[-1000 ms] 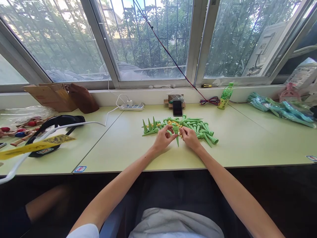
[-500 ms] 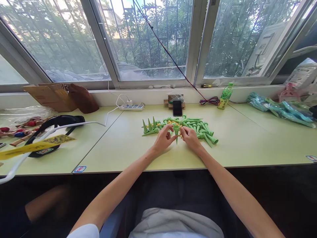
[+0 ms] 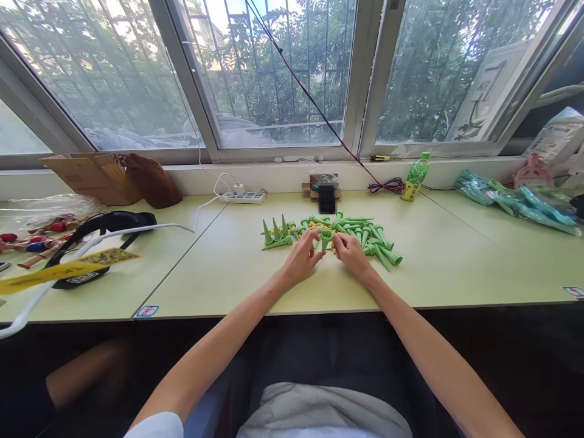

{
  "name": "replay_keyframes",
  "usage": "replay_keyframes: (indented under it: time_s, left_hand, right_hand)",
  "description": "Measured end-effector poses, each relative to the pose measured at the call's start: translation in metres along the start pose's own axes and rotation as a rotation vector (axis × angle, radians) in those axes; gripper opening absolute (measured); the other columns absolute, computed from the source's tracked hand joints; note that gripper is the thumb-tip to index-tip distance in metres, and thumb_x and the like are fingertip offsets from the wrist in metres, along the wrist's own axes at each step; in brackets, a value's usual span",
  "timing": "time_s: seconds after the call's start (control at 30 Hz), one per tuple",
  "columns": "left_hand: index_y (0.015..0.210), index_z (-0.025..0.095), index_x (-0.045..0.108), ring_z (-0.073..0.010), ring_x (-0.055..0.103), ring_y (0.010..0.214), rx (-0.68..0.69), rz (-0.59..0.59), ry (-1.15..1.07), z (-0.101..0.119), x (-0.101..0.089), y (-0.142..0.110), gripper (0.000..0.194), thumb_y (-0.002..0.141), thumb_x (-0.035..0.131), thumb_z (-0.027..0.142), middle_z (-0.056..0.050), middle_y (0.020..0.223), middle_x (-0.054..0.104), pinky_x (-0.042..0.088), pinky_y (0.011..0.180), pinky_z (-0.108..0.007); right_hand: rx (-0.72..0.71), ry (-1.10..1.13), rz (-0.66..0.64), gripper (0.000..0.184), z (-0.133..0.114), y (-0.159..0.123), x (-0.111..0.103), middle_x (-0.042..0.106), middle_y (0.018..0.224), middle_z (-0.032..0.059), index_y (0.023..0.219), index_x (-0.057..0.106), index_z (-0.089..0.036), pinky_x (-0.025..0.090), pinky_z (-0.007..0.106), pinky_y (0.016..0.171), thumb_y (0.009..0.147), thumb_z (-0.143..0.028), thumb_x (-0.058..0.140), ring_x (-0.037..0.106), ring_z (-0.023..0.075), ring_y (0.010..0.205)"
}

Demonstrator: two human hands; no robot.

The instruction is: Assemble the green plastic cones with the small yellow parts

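Observation:
A pile of green plastic cone spikes lies on the pale green table, with small yellow pieces among them. My left hand pinches one green cone and holds it upright, wide end up. My right hand is curled beside it, with its fingertips at the cone's right side. Three finished cones stand point-up at the left of the pile.
A phone leans behind the pile near a power strip. A green bottle stands at the back right, teal packets at the far right. A black headset, cardboard box and wooden toys sit left.
The cone between my hands has turned from lying point-down towards me to upright with its open end up. Both hands stay in the same place.

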State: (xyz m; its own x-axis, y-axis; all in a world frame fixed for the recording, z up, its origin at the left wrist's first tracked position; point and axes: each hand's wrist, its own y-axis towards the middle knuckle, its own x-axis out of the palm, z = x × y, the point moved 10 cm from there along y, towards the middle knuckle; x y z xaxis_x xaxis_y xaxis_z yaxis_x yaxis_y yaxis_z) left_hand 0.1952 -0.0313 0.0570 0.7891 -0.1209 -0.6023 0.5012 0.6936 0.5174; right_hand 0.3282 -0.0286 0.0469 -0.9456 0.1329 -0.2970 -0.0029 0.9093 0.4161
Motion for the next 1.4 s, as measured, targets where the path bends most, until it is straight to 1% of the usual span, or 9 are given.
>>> replay_keyframes:
  time_s: [0.3,0.53,0.67,0.8,0.9,1.03,1.17,1.27,1.4]
  left_hand:
    - [0.131,0.025,0.041,-0.0078,0.047,0.060,0.021,0.002,0.127,-0.001,0.000,0.002,0.046,0.089,0.061,0.026,-0.005,0.111,0.054,0.045,0.066,-0.026]
    - [0.100,0.020,0.056,-0.0117,0.051,0.066,0.009,-0.035,0.262,-0.003,0.004,0.002,0.017,0.087,0.064,0.027,-0.006,0.107,0.054,0.041,0.061,-0.026]
    - [0.092,0.019,0.056,-0.0120,0.050,0.065,0.007,-0.032,0.294,-0.004,0.003,0.002,0.010,0.090,0.062,0.027,-0.006,0.104,0.055,0.041,0.063,-0.027]
    - [0.088,0.019,0.058,-0.0131,0.051,0.065,-0.046,-0.006,0.326,-0.007,0.001,0.003,0.007,0.089,0.062,0.026,-0.005,0.098,0.056,0.041,0.063,-0.027]
    - [0.090,0.020,0.061,-0.0153,0.054,0.067,-0.093,0.008,0.357,-0.011,-0.001,0.004,0.008,0.087,0.064,0.026,-0.005,0.093,0.059,0.039,0.062,-0.027]
    - [0.103,0.021,0.063,-0.0183,0.059,0.071,-0.162,0.009,0.362,-0.016,-0.003,0.004,0.018,0.086,0.065,0.027,-0.003,0.085,0.066,0.039,0.064,-0.027]
    - [0.110,0.023,0.064,-0.0172,0.062,0.070,-0.240,0.017,0.361,-0.019,-0.007,0.003,0.027,0.084,0.061,0.018,-0.001,0.081,0.070,0.040,0.065,-0.026]
    - [0.111,0.023,0.065,-0.0166,0.064,0.070,-0.252,0.022,0.363,-0.017,-0.009,0.002,0.034,0.080,0.057,0.010,0.000,0.080,0.073,0.041,0.065,-0.025]
    - [0.112,0.023,0.065,-0.0162,0.066,0.069,-0.245,0.051,0.335,-0.016,-0.012,0.002,0.035,0.081,0.055,0.009,0.000,0.081,0.075,0.044,0.067,-0.024]
  right_hand:
    - [0.010,0.037,-0.016,0.056,-0.002,0.000,0.001,0.045,0.052,-0.0003,0.064,0.047,-0.023,0.033,0.030,0.047,0.090,-0.073,0.043,0.041,0.0146,0.047]
    - [0.025,0.074,-0.055,0.057,0.004,0.000,0.007,0.043,0.048,-0.0024,0.064,0.046,-0.023,0.035,0.029,0.047,0.089,-0.075,0.045,0.039,0.0131,0.045]
    - [0.013,0.065,-0.077,0.058,0.001,0.000,0.009,0.043,0.047,-0.0027,0.063,0.046,-0.023,0.034,0.029,0.048,0.088,-0.075,0.044,0.038,0.0129,0.045]
    - [0.017,0.038,-0.098,0.057,-0.002,-0.001,0.012,0.042,0.045,-0.0030,0.063,0.048,-0.023,0.033,0.029,0.048,0.089,-0.073,0.044,0.037,0.0133,0.044]
    - [0.001,0.009,-0.105,0.057,-0.006,-0.001,0.012,0.042,0.045,-0.0024,0.062,0.048,-0.023,0.033,0.029,0.050,0.090,-0.072,0.043,0.039,0.0141,0.045]
    - [-0.015,-0.025,-0.124,0.056,-0.009,-0.001,0.014,0.043,0.045,-0.0020,0.061,0.048,-0.023,0.033,0.029,0.050,0.091,-0.069,0.042,0.039,0.0140,0.045]
    - [-0.017,-0.021,-0.150,0.054,-0.010,-0.002,0.017,0.042,0.044,-0.0028,0.061,0.048,-0.022,0.033,0.028,0.049,0.092,-0.066,0.044,0.037,0.0128,0.044]
    - [-0.005,-0.007,-0.174,0.052,-0.009,-0.003,0.019,0.041,0.043,-0.0034,0.061,0.048,-0.022,0.033,0.028,0.049,0.092,-0.063,0.045,0.037,0.0125,0.044]
    - [0.002,-0.014,-0.189,0.051,-0.008,-0.003,0.021,0.043,0.045,-0.0027,0.060,0.049,-0.021,0.032,0.028,0.050,0.092,-0.061,0.047,0.038,0.0125,0.046]
